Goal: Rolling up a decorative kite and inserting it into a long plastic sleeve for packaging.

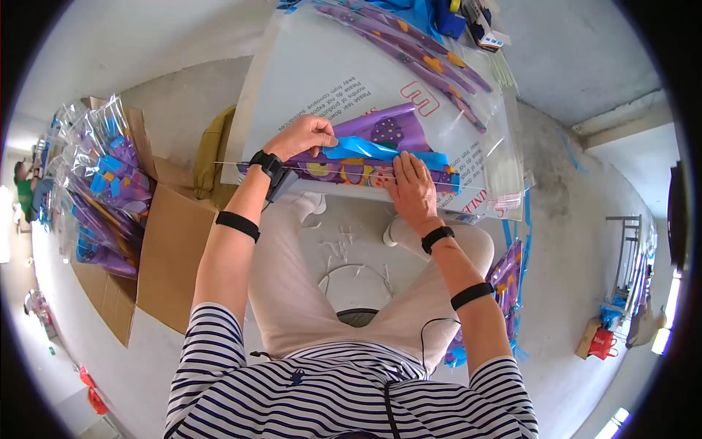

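The right hand (411, 188), flat and fingers extended, hides part of the glossy blue strip (360, 148) and of the patterned purple film (398, 130) around it, while the left hand (301, 137) pinches the strip's left end, its exact fingertip contact hard to make out. Strip and film lie creased along the near edge of the pale worktop (292, 80); shiny, crinkled packs (110, 172) bulge from a cardboard box (175, 252), their lower ends concealed.
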The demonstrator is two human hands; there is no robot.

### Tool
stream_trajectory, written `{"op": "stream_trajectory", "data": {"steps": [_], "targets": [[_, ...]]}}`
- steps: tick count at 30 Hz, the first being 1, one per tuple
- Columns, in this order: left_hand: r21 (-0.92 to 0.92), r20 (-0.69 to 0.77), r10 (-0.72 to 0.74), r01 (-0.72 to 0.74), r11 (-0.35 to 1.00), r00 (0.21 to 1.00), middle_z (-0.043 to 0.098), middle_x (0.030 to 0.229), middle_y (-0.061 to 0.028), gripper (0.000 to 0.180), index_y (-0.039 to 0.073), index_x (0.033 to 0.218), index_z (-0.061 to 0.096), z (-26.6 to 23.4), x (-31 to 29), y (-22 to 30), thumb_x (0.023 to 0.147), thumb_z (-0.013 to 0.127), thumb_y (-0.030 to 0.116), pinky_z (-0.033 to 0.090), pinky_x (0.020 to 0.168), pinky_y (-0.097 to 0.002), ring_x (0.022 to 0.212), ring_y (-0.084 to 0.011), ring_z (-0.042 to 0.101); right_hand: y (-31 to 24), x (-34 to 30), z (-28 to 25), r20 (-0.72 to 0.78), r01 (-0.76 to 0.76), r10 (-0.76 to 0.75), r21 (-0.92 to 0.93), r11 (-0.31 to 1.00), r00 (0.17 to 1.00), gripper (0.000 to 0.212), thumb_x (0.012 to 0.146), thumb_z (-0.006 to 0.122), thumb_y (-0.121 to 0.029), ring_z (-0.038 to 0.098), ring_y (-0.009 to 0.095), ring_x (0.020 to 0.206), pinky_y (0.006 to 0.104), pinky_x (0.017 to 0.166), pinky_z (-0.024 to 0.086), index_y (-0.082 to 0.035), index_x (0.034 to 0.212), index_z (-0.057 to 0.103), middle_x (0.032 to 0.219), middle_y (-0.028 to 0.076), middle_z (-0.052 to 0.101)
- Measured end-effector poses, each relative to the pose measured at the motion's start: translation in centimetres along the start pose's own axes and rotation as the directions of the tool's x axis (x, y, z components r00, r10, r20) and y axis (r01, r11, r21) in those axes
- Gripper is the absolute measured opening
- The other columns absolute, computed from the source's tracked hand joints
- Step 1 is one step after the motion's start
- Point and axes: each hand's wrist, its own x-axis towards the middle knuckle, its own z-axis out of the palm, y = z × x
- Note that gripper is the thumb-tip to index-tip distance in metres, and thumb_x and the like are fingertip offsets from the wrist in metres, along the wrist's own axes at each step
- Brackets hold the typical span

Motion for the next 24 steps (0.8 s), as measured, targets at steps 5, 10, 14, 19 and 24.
{"op": "stream_trajectory", "data": {"steps": [5, 10, 14, 19, 24], "targets": [[-0.227, -0.029, 0.012, -0.018, 0.974, 1.0, 0.062, 0.079, -0.0008, 0.017, 0.002, 0.094, 0.065, 0.0, -0.3, 0.0, 0.087, 0.074, 0.015, 0.047, 0.059, -0.0228, 0.063, -0.0084, 0.055, 0.2, 0.1, -0.2, -0.004, 0.01, -0.01, -0.001, 1.0, 1.0, 0.054, 0.089, 0.066, -0.027, 0.049, 0.034, 0.131, 0.0457, 0.115, 0.036, 0.005, 0.132, 0.058, 0.141, 0.02, 0.054], [-0.184, -0.031, -0.042, 0.036, 0.982, 0.999, 0.062, 0.079, -0.0007, 0.018, 0.003, 0.093, 0.066, 0.6, -0.1, 1.4, 0.083, 0.076, 0.013, 0.047, 0.059, -0.0221, 0.063, -0.0079, 0.055, 0.5, 0.1, -0.2, -0.001, 0.011, -0.011, -0.012, 1.0, 1.0, 0.055, 0.089, 0.065, -0.028, 0.049, 0.034, 0.131, 0.0457, 0.115, 0.035, 0.005, 0.133, 0.057, 0.141, 0.02, 0.054], [-0.061, 0.013, -0.042, 0.042, 0.997, 0.999, 0.061, 0.075, 0.0, 0.02, 0.004, 0.088, 0.065, 0.6, 0.4, 1.3, 0.081, 0.08, 0.015, 0.048, 0.057, -0.0222, 0.062, -0.0072, 0.055, 0.6, -0.1, -0.3, -0.001, 0.014, -0.014, -0.015, 1.0, 1.0, 0.055, 0.09, 0.065, -0.028, 0.048, 0.034, 0.131, 0.0456, 0.116, 0.035, 0.004, 0.133, 0.057, 0.141, 0.02, 0.053], [-0.131, 0.004, -0.07, 0.069, 0.989, 0.998, 0.059, 0.073, 0.0007, 0.023, 0.006, 0.083, 0.064, 0.2, 0.4, 0.5, 0.084, 0.08, 0.022, 0.047, 0.056, -0.0218, 0.062, -0.0072, 0.055, 0.3, 0.0, -0.3, 0.005, 0.011, -0.011, -0.015, 1.0, 1.0, 0.055, 0.089, 0.065, -0.027, 0.048, 0.034, 0.132, 0.0453, 0.116, 0.035, 0.004, 0.133, 0.057, 0.141, 0.02, 0.053], [-0.166, -0.022, -0.078, 0.073, 0.983, 0.997, 0.059, 0.074, 0.0012, 0.023, 0.007, 0.083, 0.063, 0.5, 0.2, 0.8, 0.087, 0.077, 0.025, 0.046, 0.056, -0.0213, 0.061, -0.0072, 0.054, 0.3, -0.1, -0.3, -0.002, 0.008, -0.008, -0.009, 1.0, 1.0, 0.055, 0.088, 0.066, -0.025, 0.048, 0.034, 0.131, 0.0453, 0.116, 0.035, 0.005, 0.133, 0.058, 0.14, 0.019, 0.054]]}}
